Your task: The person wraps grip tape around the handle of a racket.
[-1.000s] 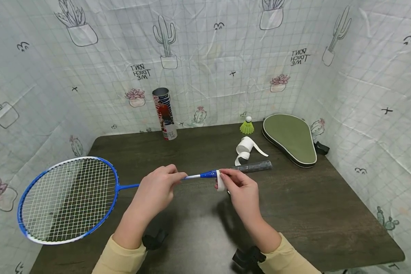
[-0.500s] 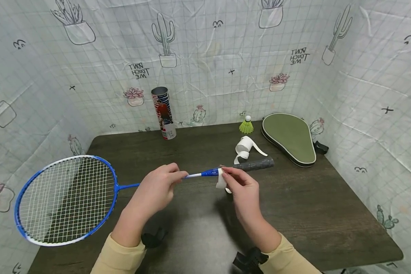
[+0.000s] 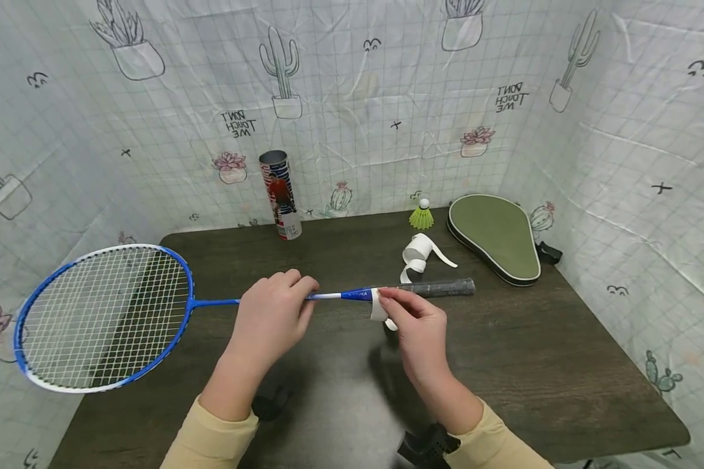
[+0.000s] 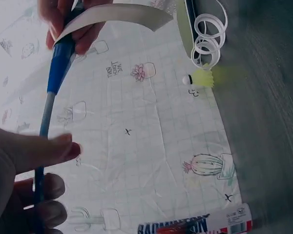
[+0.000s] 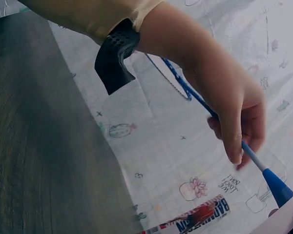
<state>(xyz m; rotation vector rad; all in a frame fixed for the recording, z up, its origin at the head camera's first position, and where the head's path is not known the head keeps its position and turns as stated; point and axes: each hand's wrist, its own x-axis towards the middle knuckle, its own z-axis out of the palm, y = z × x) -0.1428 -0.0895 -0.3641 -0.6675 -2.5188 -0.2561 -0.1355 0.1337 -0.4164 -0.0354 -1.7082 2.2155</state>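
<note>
Gripping badminton racket (image 3: pixel 217 302) by shaft (image 3: pixel 328 296) with left hand (image 3: pixel 272 319); pinching white tape (image 3: pixel 378 307) at handle (image 3: pixel 446 287) with right hand (image 3: pixel 419 329).
Held crosswise above dark table (image 3: pixel 540 365), with string bed (image 3: pixel 102 319) to left and handle to right. Curled around shaft with left thumb and fingers; closed to a fingertip pinch with right, with tape against racket beside blue cone (image 3: pixel 356 295) and partly hanging below. Note white roll (image 3: pixel 418 248) just behind handle, yellow shuttlecock (image 3: pixel 422 217) farther back, green case (image 3: pixel 494 236) to the right, standing tube (image 3: pixel 280 197) at back left.

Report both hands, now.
Left hand: closed, holding the racket shaft.
Right hand: closed, pinching the white tape near the blue cone.
</note>
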